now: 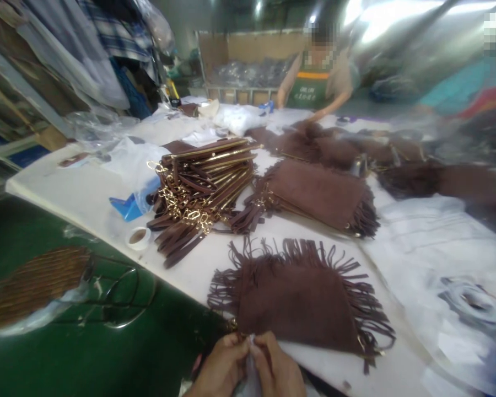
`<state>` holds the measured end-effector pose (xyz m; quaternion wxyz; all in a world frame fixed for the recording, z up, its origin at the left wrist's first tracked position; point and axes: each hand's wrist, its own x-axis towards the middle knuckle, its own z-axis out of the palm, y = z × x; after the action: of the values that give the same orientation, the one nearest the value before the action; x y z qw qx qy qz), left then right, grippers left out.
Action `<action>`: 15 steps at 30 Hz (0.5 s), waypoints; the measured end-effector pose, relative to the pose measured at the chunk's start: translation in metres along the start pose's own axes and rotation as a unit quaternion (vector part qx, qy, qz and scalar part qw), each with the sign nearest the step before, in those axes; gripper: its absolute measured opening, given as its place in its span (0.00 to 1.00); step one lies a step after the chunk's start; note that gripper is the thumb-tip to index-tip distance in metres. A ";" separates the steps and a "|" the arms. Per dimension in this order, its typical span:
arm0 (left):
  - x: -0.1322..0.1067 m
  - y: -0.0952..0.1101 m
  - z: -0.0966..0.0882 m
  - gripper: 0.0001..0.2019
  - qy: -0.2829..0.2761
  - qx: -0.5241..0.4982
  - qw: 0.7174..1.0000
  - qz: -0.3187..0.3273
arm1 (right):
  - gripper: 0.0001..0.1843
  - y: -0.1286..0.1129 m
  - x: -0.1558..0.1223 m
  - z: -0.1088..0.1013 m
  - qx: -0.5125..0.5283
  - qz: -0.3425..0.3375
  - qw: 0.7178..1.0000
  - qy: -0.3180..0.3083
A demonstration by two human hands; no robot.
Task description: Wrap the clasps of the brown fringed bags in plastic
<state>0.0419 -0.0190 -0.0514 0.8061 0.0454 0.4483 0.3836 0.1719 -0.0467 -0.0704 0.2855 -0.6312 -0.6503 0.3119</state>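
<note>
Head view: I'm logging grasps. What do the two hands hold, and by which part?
The left hand and right hand together pinch a whitish scrap, plastic or paper, by its upper edge, beside the near corner of the fringed bag.

The left hand (221,368) and right hand (278,368) sit low and close together, backs upward. Their fingertips meet in the middle, curled into a pinch, while the wrists run out of view below.

White lettering on the co-worker's green apron (308,94) is too blurred to read
</note>
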 end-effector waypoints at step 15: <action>-0.011 0.018 0.011 0.16 -0.057 0.111 0.990 -0.063 | 0.12 -0.036 -0.001 -0.027 -0.040 0.130 0.990 -0.039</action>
<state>0.0368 -0.0108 -0.0298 0.8431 0.1278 0.4433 0.2763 0.1699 -0.0467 -0.0254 0.1914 -0.7087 -0.5849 0.3450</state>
